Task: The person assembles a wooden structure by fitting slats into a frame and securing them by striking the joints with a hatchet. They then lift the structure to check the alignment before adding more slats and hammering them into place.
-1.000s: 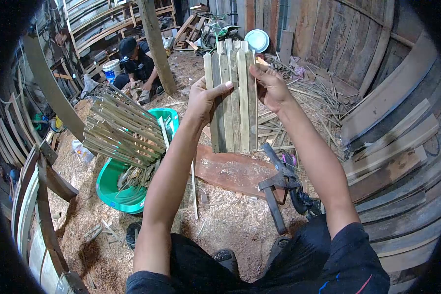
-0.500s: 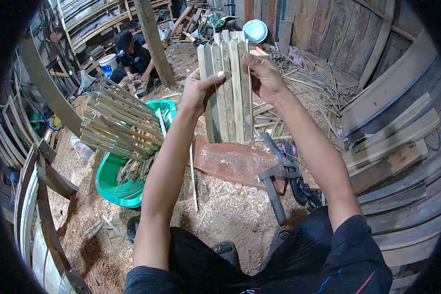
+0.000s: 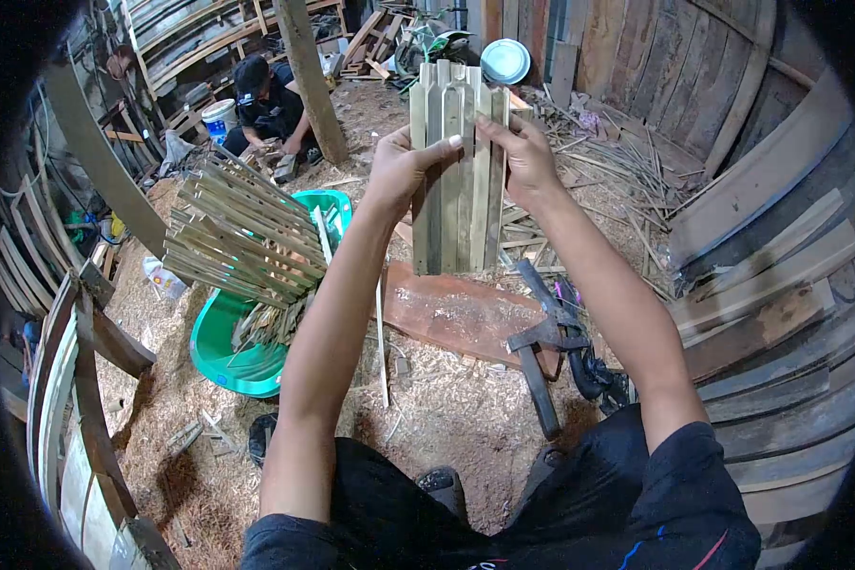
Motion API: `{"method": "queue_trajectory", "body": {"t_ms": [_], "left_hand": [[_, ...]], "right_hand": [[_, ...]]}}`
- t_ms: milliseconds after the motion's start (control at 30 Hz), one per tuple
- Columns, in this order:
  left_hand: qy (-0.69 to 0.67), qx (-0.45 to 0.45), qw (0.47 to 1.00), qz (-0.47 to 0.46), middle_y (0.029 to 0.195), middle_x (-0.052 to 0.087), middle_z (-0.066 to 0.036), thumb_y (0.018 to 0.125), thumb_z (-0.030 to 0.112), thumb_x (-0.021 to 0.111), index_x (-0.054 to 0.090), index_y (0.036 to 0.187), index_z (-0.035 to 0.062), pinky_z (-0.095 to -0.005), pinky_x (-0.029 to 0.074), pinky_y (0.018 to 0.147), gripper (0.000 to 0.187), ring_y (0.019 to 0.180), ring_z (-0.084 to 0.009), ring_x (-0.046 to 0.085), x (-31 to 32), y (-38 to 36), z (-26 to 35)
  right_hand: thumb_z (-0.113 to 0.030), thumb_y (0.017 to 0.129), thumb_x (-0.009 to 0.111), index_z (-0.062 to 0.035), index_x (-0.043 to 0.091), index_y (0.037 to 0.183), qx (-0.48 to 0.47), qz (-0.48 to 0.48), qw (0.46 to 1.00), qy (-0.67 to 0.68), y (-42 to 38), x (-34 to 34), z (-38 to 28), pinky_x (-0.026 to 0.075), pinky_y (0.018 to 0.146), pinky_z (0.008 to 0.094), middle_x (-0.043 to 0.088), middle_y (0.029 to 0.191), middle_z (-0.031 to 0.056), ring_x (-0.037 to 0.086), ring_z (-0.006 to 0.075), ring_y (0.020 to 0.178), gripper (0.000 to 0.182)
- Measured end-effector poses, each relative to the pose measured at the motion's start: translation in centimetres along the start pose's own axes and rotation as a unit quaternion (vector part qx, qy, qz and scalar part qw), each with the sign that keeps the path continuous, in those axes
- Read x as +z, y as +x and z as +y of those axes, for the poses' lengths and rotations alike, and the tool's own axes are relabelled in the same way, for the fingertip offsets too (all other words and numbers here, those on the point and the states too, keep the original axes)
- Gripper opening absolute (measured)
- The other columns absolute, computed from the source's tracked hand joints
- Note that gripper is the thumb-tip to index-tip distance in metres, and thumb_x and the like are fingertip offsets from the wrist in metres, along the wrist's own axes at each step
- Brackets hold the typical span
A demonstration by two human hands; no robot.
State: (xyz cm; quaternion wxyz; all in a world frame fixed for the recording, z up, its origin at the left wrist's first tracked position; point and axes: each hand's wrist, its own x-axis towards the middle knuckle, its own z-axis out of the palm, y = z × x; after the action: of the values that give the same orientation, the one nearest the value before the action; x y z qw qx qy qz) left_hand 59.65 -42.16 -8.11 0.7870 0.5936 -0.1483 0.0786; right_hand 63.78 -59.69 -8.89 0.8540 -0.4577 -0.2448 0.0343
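Observation:
A bundle of narrow wooden slats (image 3: 458, 204) with pointed upper ends is held upright in front of me. My left hand (image 3: 410, 166) grips its left side, thumb across the front. My right hand (image 3: 518, 157) is closed on the right side, its thumb also lying over the front faces. The fingers behind the bundle are mostly hidden. Below the slats lies a reddish-brown board (image 3: 461, 318) sprinkled with shavings. Beside its right end sits a dark metal clamp-like tool (image 3: 539, 351).
A green tub (image 3: 242, 370) at left carries a stack of slats (image 3: 247, 233). Farther back, a co-worker (image 3: 268, 109) crouches by a wooden post (image 3: 311, 81). Planks (image 3: 769, 275) lean along the right. Scrap strips (image 3: 627, 171) and shavings litter the ground.
The slat bundle has shifted slightly right in view and its slats sit closer together. My right thumb lies lower on its front. The whole view has moved a little to the right.

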Motion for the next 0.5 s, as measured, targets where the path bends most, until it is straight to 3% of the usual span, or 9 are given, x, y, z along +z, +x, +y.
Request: {"method": "queue_trajectory", "body": {"t_ms": [33, 233, 333, 500], "left_hand": [[0.009, -0.017, 1.000, -0.007, 0.093, 0.070, -0.009, 0.083, 0.003, 0.074, 0.064, 0.104, -0.0040, -0.0283, 0.056, 0.072, 0.024, 0.080, -0.0144, 0.068, -0.28, 0.19, 0.13], [-0.006, -0.008, 0.999, -0.030, 0.102, 0.069, -0.011, 0.088, 0.005, 0.069, 0.062, 0.109, -0.0037, -0.0295, 0.055, 0.080, 0.024, 0.088, -0.0159, 0.067, -0.26, 0.01, 0.71], [-0.068, -0.012, 0.997, -0.027, 0.101, 0.069, -0.011, 0.087, 0.004, 0.069, 0.062, 0.109, -0.0032, -0.0294, 0.055, 0.080, 0.024, 0.087, -0.0159, 0.067, -0.12, 0.04, 0.41], [-0.019, -0.003, 0.999, -0.029, 0.098, 0.069, -0.008, 0.086, 0.005, 0.070, 0.063, 0.109, -0.0020, -0.0277, 0.054, 0.077, 0.024, 0.086, -0.0145, 0.067, -0.56, 0.47, 0.26]], "right_hand": [[-0.011, 0.087, 0.071, 0.0022, 0.062, 0.113, -0.016, 0.004, 1.000, -0.004, 0.08, 0.08, -0.02, 0.057, 0.073, 0.0299, 0.068, 0.101, 0.0086, 0.068, 0.0157, 0.085, 0.031], [-0.012, 0.087, 0.072, 0.0020, 0.064, 0.108, -0.015, 0.002, 0.999, -0.035, -0.40, 0.41, -0.86, 0.056, 0.076, 0.0284, 0.069, 0.098, 0.0084, 0.068, 0.0142, 0.084, 0.027], [-0.011, 0.085, 0.074, 0.0017, 0.064, 0.108, -0.018, -0.002, 0.999, -0.033, -0.33, 0.14, -0.78, 0.055, 0.077, 0.0281, 0.069, 0.098, 0.0082, 0.068, 0.0140, 0.084, 0.027], [-0.009, 0.083, 0.076, 0.0003, 0.065, 0.107, -0.047, -0.007, 0.998, -0.034, -0.40, 0.37, -0.92, 0.055, 0.077, 0.0284, 0.070, 0.097, 0.0081, 0.068, 0.0139, 0.085, 0.028]]}}
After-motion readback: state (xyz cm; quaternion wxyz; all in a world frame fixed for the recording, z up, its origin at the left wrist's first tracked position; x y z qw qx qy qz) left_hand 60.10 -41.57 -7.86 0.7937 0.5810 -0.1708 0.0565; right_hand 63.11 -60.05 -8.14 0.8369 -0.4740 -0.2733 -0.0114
